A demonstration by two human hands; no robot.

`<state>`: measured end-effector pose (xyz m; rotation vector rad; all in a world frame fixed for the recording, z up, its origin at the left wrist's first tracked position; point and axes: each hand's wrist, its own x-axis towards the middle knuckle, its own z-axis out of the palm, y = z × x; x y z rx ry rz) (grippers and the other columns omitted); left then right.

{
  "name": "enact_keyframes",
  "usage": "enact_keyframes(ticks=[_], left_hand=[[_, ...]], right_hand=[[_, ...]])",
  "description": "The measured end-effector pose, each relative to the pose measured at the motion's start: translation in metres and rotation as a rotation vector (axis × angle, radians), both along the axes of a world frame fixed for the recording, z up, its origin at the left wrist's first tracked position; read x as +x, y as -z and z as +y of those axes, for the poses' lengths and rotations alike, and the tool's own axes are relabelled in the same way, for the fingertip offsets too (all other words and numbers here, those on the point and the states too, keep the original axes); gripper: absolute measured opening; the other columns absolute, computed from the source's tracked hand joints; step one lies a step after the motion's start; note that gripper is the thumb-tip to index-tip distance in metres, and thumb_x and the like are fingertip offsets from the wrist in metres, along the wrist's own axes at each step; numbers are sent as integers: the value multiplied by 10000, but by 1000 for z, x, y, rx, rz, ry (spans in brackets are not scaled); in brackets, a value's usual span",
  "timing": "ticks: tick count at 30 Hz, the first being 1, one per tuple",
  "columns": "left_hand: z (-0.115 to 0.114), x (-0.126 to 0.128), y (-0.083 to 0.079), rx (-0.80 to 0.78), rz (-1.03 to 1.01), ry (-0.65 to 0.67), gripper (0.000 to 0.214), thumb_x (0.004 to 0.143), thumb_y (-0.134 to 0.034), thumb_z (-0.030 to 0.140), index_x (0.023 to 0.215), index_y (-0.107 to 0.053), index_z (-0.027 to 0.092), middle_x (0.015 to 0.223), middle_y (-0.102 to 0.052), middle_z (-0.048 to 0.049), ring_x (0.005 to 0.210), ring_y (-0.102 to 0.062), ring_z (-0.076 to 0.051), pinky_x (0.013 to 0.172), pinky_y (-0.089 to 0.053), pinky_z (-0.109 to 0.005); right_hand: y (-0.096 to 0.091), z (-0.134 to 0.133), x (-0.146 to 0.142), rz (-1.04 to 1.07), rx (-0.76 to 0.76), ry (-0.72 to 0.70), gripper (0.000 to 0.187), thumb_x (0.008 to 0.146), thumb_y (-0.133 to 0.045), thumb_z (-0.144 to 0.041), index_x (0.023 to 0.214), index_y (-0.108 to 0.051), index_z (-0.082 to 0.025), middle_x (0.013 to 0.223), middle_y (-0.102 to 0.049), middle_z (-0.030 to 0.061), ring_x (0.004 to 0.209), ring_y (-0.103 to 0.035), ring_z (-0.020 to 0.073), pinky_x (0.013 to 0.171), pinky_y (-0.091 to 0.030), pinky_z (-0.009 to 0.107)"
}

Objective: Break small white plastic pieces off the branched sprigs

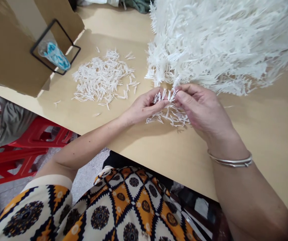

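Observation:
My left hand [144, 107] and my right hand [202, 107] meet over the wooden table [267, 127], both pinching a cluster of small white plastic pieces [167, 112] still joined on a frame. The cluster's lower part rests on the table under my fingers. Just beyond my hands rises a large heap of the same white plastic frames [221, 43]. To the left lies a flat pile of loose white plastic pieces [102, 78]. A metal bangle [230, 162] sits on my right wrist.
A cardboard box [10, 57] stands at the table's back left with a black wire stand [55, 47] holding a blue-patterned bag. Red plastic stools [23, 147] sit on the floor at the left. The table's near edge runs diagonally above my patterned clothing.

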<state>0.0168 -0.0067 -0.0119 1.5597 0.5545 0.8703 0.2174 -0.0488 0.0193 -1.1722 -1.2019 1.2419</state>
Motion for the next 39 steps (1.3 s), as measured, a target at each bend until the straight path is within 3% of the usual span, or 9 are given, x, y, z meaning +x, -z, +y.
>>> enact_keyframes(ticks=[6, 13, 21, 25, 27, 32, 36, 39], left_hand=[[-1, 0, -5, 41, 11, 27, 531, 975, -716, 727, 951, -555, 222, 798, -471, 36, 704, -401, -111, 701, -376, -276], [-4, 3, -3, 57, 67, -40, 545, 939, -749, 740, 939, -582, 221, 782, -504, 27, 709, -414, -123, 683, -365, -278], [-5, 0, -8, 35, 58, -22, 540, 933, -764, 727, 900, -580, 220, 773, -542, 28, 740, -474, -133, 723, -408, -279], [-10, 0, -8, 50, 55, 107, 483, 979, -743, 671, 936, -614, 208, 759, -539, 32, 713, -479, -118, 719, -422, -274], [-11, 0, -8, 45, 46, 53, 476, 991, -735, 664, 944, -603, 209, 769, -533, 30, 721, -480, -117, 724, -430, -273], [-9, 0, -10, -28, 43, -117, 541, 986, -682, 746, 925, -547, 226, 782, -518, 20, 724, -471, -129, 706, -431, -284], [-7, 1, -10, -41, 49, -49, 554, 973, -678, 763, 926, -558, 224, 787, -478, 24, 704, -428, -125, 685, -379, -287], [-7, 2, -8, -4, 80, 23, 573, 957, -679, 782, 936, -615, 213, 777, -472, 26, 705, -415, -126, 684, -350, -294]], right_hand=[[5, 3, 13, -161, 51, -45, 151, 801, -909, -333, 813, -764, -295, 853, -710, 14, 794, -606, 191, 741, -521, 368], [4, 3, 13, -305, 103, -36, 129, 760, -846, -231, 808, -737, -281, 733, -664, -14, 632, -525, 150, 563, -391, 313], [25, 10, -4, -398, 220, 198, 164, 796, -759, -107, 807, -678, -250, 781, -705, -29, 683, -624, 157, 700, -534, 342], [37, 23, 0, -403, 192, 344, 183, 774, -765, -76, 818, -693, -238, 751, -702, -34, 664, -622, 154, 681, -523, 332], [38, 24, 3, -412, 193, 333, 184, 776, -779, -77, 825, -699, -235, 744, -702, -39, 645, -608, 144, 673, -520, 323], [17, 5, 8, -392, 224, 262, 154, 832, -780, -115, 894, -728, -246, 778, -746, -17, 688, -702, 173, 670, -531, 337], [-10, -4, -2, -506, 424, 395, 166, 943, -695, -130, 1031, -768, -250, 853, -761, 13, 776, -756, 189, 784, -567, 381], [-27, 8, -22, -432, 465, 298, 189, 1000, -647, -133, 1082, -760, -260, 986, -797, 41, 909, -800, 196, 869, -607, 374]])
